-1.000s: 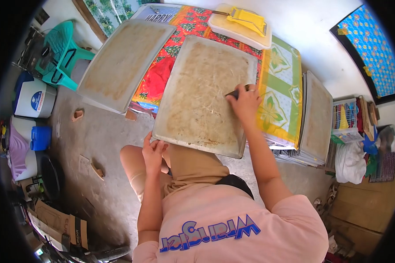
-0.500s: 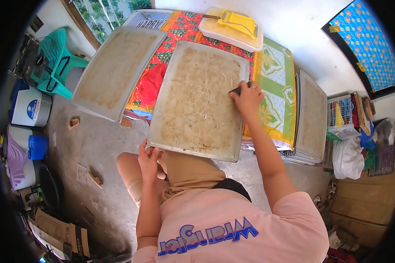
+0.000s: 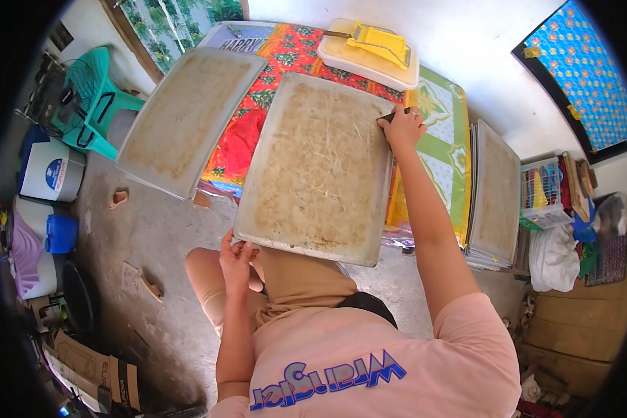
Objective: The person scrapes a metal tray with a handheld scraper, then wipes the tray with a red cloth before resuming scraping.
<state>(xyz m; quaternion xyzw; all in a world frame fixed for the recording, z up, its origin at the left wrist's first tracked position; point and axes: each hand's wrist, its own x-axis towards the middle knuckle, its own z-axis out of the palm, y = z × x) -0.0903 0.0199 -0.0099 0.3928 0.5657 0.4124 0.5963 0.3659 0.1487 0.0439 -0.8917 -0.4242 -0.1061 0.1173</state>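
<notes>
A large flat metal tray (image 3: 313, 167), stained brown and scratched, rests tilted between the table and my lap. My left hand (image 3: 235, 261) has its fingers closed around the tray's near left corner. At the far right edge of the tray, my right hand (image 3: 403, 130) grips a small, dark, thin-edged piece (image 3: 389, 116) that looks like a scraper. Most of that piece is hidden under my fingers. To the left, a similar stained tray (image 3: 191, 115) lies on top of others on the table.
Patterned cloths (image 3: 285, 52) cover the table. At its back stands a white tub (image 3: 341, 54) with a yellow tool (image 3: 380, 43) on top. More stacked trays (image 3: 494, 191) are on the right. A green plastic chair (image 3: 94, 104) stands at the left.
My right hand has slid with the dark piece along the tray's right edge, away from me. My left hand stays at the near corner.
</notes>
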